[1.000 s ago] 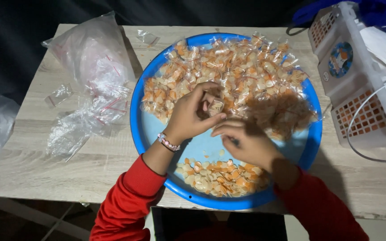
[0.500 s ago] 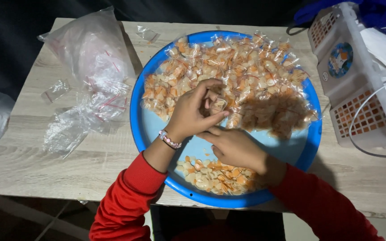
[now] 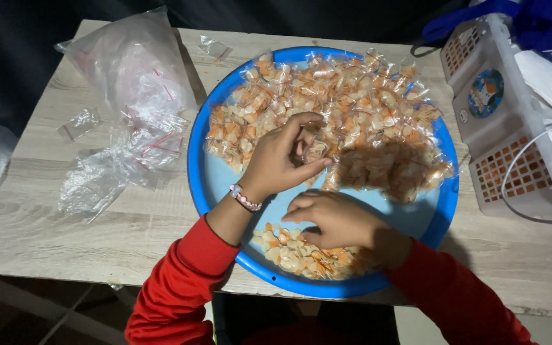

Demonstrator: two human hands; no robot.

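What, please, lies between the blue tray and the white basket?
In the head view, only bare wooden table shows between the blue tray and the white basket.

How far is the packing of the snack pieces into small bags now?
Done: a big heap of filled small bags covers the far half of the blue tray. In hand: the left hand holds one small bag at the heap's edge, while the right hand rests on the loose pieces. Left: that small loose pile, with empty bags waiting on the table.
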